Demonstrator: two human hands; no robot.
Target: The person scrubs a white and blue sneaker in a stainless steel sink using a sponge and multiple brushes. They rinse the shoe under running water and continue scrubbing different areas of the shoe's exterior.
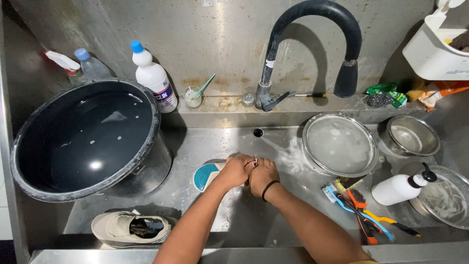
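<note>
My left hand (235,169) and my right hand (262,177) are pressed close together low in the middle of the steel sink (234,215). Both are closed over a shoe with a teal and white sole (204,176), which lies on its side on the sink floor. Only the sole's end shows to the left of my left hand; the rest is hidden under my fingers. A black band sits on my right wrist. A second, beige shoe (131,228) lies sole down at the front left of the sink, apart from my hands.
A big black bucket of water (88,139) fills the left. A black curved tap (315,29) arches above. Steel bowls (340,144) (413,136), a glass bowl (447,200), a white pump bottle (398,188) and several brushes (359,208) crowd the right. Bottles (154,80) stand on the back ledge.
</note>
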